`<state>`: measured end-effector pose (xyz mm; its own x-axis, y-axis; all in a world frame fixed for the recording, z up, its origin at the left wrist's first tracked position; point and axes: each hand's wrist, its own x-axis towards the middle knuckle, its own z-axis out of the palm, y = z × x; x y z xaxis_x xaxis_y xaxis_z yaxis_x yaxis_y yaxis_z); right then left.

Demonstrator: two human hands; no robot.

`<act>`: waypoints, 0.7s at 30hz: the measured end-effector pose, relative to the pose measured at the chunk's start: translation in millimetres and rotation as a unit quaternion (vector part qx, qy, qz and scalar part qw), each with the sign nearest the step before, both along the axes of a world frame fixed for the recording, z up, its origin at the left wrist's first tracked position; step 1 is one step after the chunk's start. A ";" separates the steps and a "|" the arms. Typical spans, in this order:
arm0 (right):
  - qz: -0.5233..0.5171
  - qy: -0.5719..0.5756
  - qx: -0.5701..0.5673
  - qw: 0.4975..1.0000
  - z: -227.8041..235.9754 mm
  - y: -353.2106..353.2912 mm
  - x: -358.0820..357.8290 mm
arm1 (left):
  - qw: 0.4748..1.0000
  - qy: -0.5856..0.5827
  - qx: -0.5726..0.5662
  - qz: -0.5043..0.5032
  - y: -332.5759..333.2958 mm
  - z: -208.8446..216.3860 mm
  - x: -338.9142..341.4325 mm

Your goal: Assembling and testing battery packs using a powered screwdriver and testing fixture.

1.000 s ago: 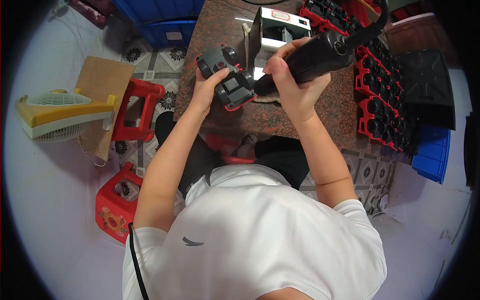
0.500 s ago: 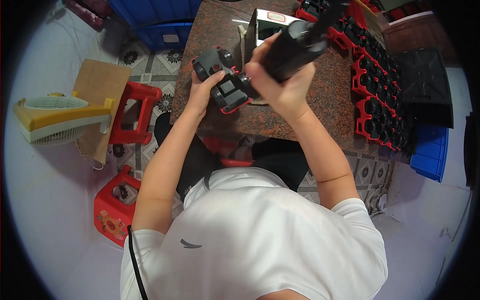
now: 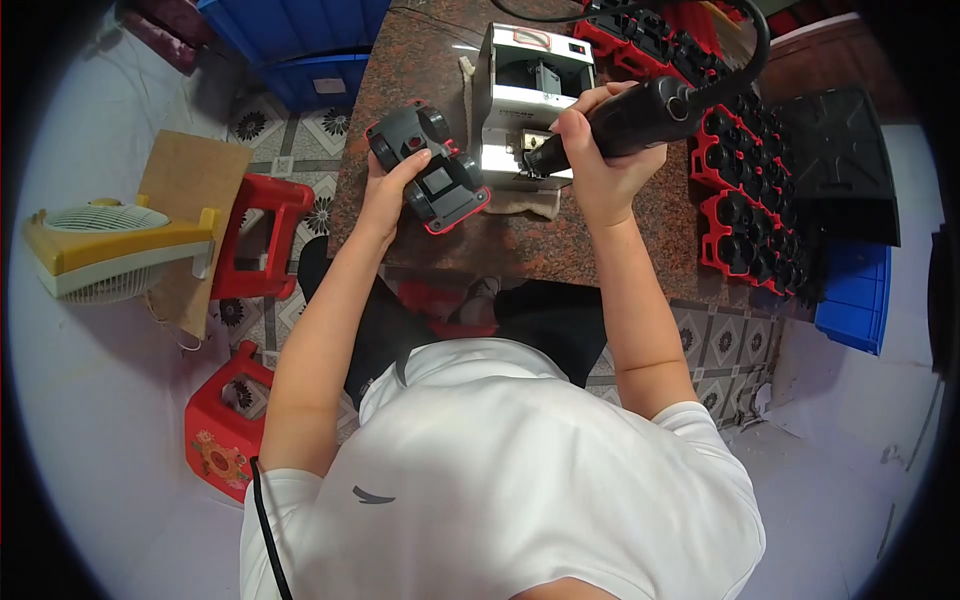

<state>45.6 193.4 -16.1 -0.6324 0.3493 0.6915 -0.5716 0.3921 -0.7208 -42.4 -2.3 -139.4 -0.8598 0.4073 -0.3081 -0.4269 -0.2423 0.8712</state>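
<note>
My left hand [image 3: 383, 197] grips a grey and black toy car chassis [image 3: 455, 198] with red edges, black wheels and its underside up; the thumb lies across it. In my right hand [image 3: 608, 185] is a black corded electric screwdriver [image 3: 645, 117], held nearly level with its tip pointing left. The tip is at the front of a white and black box-shaped machine [image 3: 500, 105], which looks like a screw feeder. Whether the tip touches a screw there is too small to tell. A beige cloth [image 3: 530, 205] lies under the machine.
Along the right of the speckled stone table [image 3: 660, 260] stand rows of red and black toy car parts [image 3: 745, 235]. Beyond them are a black crate [image 3: 835, 150] and a blue bin [image 3: 858, 295]. Red stools [image 3: 225, 425] and a yellow fan [image 3: 125, 245] are at left.
My right hand has swung the screwdriver from beside the chassis to the front of the machine, lowering it nearly level. My left hand with the chassis has shifted slightly left.
</note>
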 end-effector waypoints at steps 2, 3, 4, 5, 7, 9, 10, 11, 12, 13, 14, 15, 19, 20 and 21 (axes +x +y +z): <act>0.004 -0.005 0.008 1.000 -1.4 0.1 0.2 | 1.000 0.002 0.000 -0.002 -1.2 1.6 0.4; 0.005 0.004 0.008 1.000 -3.1 0.0 -0.6 | 1.000 0.005 0.002 -0.005 -0.9 2.3 0.3; 0.007 0.013 0.008 1.000 -4.0 0.2 -1.2 | 1.000 0.005 0.002 -0.006 -0.3 1.4 -0.2; 0.006 0.014 0.008 1.000 -3.7 0.8 -1.5 | 1.000 0.014 0.002 -0.008 0.6 -0.9 -1.1; -0.011 -0.013 -0.016 1.000 -3.5 0.0 -4.0 | 1.000 0.024 0.000 -0.006 -0.9 -3.5 -2.3; -0.022 -0.072 -0.064 0.995 5.1 1.3 -10.8 | 1.000 0.009 0.005 -0.002 -2.8 -4.9 -2.5; 0.002 -0.109 -0.113 0.988 20.6 -7.4 -7.9 | 1.000 0.011 0.003 0.001 -3.3 -5.2 -3.1; 0.007 -0.108 -0.115 0.987 26.9 -14.8 -5.2 | 1.000 0.005 0.008 -0.001 -2.7 -5.3 -3.4; 0.033 -0.093 -0.121 0.988 30.8 -21.3 -2.4 | 1.000 -0.001 0.013 -0.004 -1.3 -5.1 -3.1; 0.059 -0.078 -0.127 0.987 33.0 -28.5 0.4 | 1.000 0.000 0.011 0.000 -0.8 -4.3 -3.1; 0.097 -0.045 -0.132 0.985 33.4 -40.9 1.7 | 1.000 0.005 0.014 -0.001 -0.5 -2.8 -3.3; 0.127 -0.030 -0.128 0.983 31.6 -50.2 4.2 | 1.000 0.010 0.017 -0.002 0.5 -1.3 -2.9; 0.173 -0.008 -0.102 0.980 17.6 -76.3 5.4 | 0.999 0.010 0.033 -0.005 -0.5 -7.8 -4.2; 0.182 -0.005 -0.082 0.980 16.5 -78.7 4.4 | 1.000 -0.008 0.027 -0.002 0.1 -10.7 -4.6; 0.191 -0.003 -0.062 0.980 15.6 -80.4 3.2 | 1.000 -0.007 0.027 0.000 -0.2 -12.9 -4.6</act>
<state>48.8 113.0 -0.5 -0.7369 0.1687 0.6546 -0.6553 0.0596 -0.7530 -47.0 -2.5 -152.3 -0.8559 0.4230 -0.2974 -0.4388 -0.2899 0.8505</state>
